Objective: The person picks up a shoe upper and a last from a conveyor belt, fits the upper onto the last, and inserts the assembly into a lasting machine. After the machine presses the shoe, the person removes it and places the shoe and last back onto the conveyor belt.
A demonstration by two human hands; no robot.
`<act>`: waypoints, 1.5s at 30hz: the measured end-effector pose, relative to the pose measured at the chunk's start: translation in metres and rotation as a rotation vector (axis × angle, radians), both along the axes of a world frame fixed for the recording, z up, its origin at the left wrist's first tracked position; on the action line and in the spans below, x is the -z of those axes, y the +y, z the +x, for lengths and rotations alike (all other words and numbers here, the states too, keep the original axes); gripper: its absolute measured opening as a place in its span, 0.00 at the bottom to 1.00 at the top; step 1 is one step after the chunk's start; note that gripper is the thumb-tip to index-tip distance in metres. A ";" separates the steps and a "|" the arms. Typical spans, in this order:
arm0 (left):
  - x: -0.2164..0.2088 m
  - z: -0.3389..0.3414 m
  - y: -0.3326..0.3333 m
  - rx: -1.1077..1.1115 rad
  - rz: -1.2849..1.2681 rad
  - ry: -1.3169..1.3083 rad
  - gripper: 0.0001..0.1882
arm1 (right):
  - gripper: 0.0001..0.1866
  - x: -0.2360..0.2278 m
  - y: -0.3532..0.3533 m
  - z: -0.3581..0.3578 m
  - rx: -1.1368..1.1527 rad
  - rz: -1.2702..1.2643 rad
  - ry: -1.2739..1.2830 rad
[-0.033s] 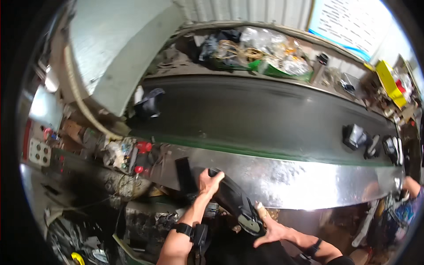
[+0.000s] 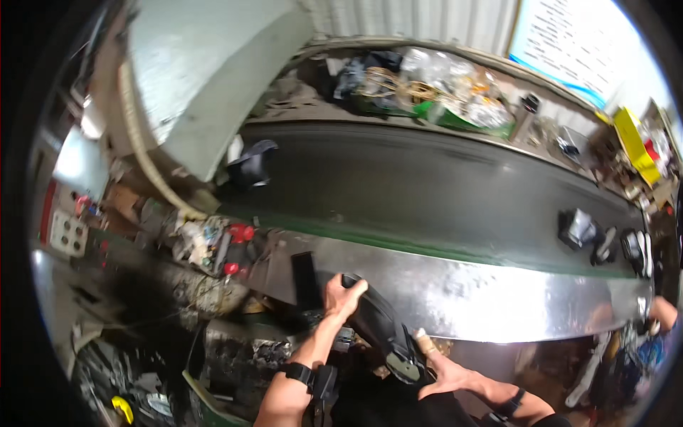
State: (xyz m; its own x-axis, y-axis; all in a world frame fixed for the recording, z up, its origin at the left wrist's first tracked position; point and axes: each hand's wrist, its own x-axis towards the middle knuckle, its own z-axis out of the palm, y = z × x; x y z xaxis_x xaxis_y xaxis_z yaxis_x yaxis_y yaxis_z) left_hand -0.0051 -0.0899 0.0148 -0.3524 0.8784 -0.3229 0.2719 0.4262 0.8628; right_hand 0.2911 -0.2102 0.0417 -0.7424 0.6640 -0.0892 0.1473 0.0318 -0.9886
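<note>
A long black shoe lies slantwise in front of my body, its upper end resting over the edge of the metal ledge. My left hand is closed around that upper end, thumb on top. At the lower end, beside a pale greenish-grey patch, my right hand grips the side with thumb and forefinger apart. A whitish covering shows on one of its fingertips. The shoe's underside and some fingers are hidden. Left of my left hand stands a dark flat upright piece.
Beyond the metal ledge runs a dark conveyor belt. It carries a dark bundle at left and several shoes at right. Plastic bags pile up behind. Red-topped clutter sits left. Another person's hand is at far right.
The whole view has shifted slightly, so the scene sits a little further right and lower. Both hands keep their hold on the shoe, and its pale patch looks slightly tilted.
</note>
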 end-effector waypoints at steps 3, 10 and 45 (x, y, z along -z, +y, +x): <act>-0.041 -0.021 -0.028 0.012 0.062 0.111 0.21 | 0.58 0.006 0.017 -0.031 0.272 -0.567 0.178; -0.097 -0.114 -0.145 -0.334 0.240 0.259 0.31 | 0.32 -0.052 0.015 -0.159 0.098 -0.586 -0.012; -0.146 -0.348 -0.572 -1.425 0.787 -0.981 0.22 | 0.18 -0.110 -0.296 -0.625 -0.273 -0.761 0.104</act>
State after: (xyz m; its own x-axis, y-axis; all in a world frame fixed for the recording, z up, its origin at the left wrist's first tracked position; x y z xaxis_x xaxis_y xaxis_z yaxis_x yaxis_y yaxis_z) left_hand -0.3533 -0.6619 0.1603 -0.8126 0.1673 -0.5583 -0.5160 -0.6518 0.5558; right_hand -0.3342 -0.5066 0.1516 -0.8985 0.2439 -0.3651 0.1381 -0.6324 -0.7623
